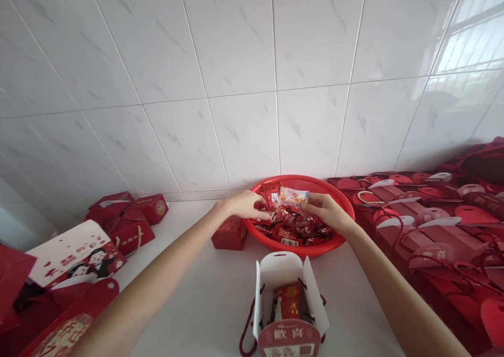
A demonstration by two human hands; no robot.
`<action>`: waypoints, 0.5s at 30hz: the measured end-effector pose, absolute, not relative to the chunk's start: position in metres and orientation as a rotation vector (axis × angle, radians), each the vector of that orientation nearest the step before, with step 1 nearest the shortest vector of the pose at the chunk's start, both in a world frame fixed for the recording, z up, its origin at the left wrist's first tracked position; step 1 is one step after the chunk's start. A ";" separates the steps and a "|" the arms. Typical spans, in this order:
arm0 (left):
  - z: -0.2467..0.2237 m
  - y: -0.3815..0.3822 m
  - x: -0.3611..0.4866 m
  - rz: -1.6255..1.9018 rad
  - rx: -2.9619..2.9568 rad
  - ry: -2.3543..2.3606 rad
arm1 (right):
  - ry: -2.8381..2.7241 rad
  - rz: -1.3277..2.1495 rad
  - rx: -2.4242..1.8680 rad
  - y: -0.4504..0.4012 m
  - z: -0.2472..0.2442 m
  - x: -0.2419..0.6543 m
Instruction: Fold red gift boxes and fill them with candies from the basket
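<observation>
Pale packet [294, 196] in right hand [333, 213], left hand [247, 205] perhaps on red packets [290, 223].

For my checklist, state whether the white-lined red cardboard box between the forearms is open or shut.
Open: the box has its white flaps spread apart, and a rectangular red-and-gold packet shows inside.

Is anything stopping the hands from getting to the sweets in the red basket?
Nothing visible: the left hand and right hand both reach over the edge of the red basket, among the wrapped sweets.
</observation>
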State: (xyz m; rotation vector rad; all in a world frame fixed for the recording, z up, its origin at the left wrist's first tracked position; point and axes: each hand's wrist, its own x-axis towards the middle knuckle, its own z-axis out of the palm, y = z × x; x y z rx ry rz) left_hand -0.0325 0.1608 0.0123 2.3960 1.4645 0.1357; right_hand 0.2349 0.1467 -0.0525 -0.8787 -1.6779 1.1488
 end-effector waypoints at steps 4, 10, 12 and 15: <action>0.004 0.153 -0.007 -0.130 2.445 1.589 | -1.786 1.115 -0.846 0.139 -0.046 0.233; -0.016 0.152 0.018 -0.357 2.472 1.670 | -1.822 1.102 -0.811 0.136 -0.044 0.233; -0.021 0.150 0.023 -0.345 2.477 1.716 | -1.831 1.110 -0.796 0.135 -0.043 0.233; -0.025 0.147 0.030 -0.325 2.479 1.770 | -1.833 1.113 -0.768 0.133 -0.039 0.233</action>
